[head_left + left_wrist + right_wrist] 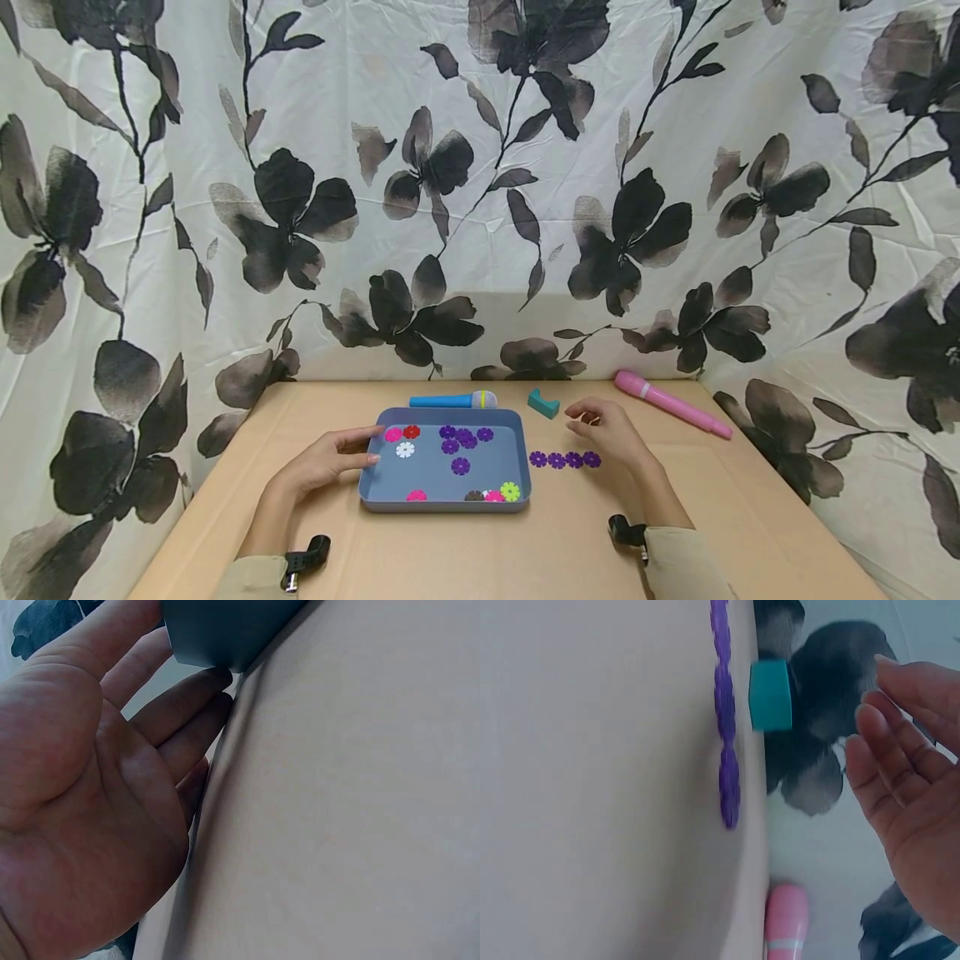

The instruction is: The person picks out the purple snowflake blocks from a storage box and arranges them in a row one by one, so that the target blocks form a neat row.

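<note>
My left hand [324,458] rests on the left rim of a grey-blue tray [405,415], its fingers fairly straight; the tray's corner [225,637] shows in the left wrist view. Flower-shaped plastic discs lie in the tray: several purple ones [461,467], pink, white and red ones at the left, and brown, pink and green ones [510,491] along the front wall. Right of the tray, several purple discs [557,460] lie end to end in a row. Above and behind that row hovers my right hand [611,429], fingers loosely bent, holding nothing [915,765].
A small teal block [543,404] with a notch stands behind the row, left of my right hand. A blue toy microphone [450,401] lies behind the tray. At the back right lies a pink microphone-shaped toy [675,406]. A floral cloth [480,250] hangs behind the table.
</note>
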Available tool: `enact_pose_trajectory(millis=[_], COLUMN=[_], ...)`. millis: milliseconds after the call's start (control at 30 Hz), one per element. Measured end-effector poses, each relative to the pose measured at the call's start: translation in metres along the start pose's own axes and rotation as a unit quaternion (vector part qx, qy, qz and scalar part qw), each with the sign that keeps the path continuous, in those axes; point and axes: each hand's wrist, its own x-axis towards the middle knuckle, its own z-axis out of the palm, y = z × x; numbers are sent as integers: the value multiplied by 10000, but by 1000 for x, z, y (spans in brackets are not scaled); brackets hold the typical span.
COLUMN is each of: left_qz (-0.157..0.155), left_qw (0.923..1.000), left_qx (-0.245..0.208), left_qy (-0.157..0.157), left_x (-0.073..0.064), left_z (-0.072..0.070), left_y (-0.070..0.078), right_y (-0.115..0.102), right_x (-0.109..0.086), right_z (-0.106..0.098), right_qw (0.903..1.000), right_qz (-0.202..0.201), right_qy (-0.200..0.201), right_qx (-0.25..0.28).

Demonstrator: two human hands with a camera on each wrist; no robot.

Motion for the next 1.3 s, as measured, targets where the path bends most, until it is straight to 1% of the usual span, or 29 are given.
enact_pose_trajectory(millis=[133,233,533,667,900,1133,1200,1300], left_qz=[-20,-17,-49,-55,-66,-2,-2,-5], left_qw=[10000,10000,9999,9999,9999,9999,9998,9998], left_qx=[-50,-62,-111,-161,-97,-140,-173,-215], left_qy=[-2,2,18,15,27,2,7,3], left_x=[-1,-1,1,1,2,3,4,3], left_z=[0,0,1,1,0,1,1,1], left_y=[0,0,-2,-2,-2,-2,-3,-4], right_y=[-11,-20,-47,-56,-74,-91,-94,-95], right_x=[4,9,23,28,32,33,33,33], right_z=[12,23,55,65,82,96,100,108], right_qw=[9996,9991,9963,9960,9917,9894,9892,9905], right_qz=[55,-39,-335,-421,-612,-698,-696,-669], right_qy=[143,147,-119,-239,-752,-981,-1044,-1037], right_qx=[256,392,779,755,846,807,757,610])
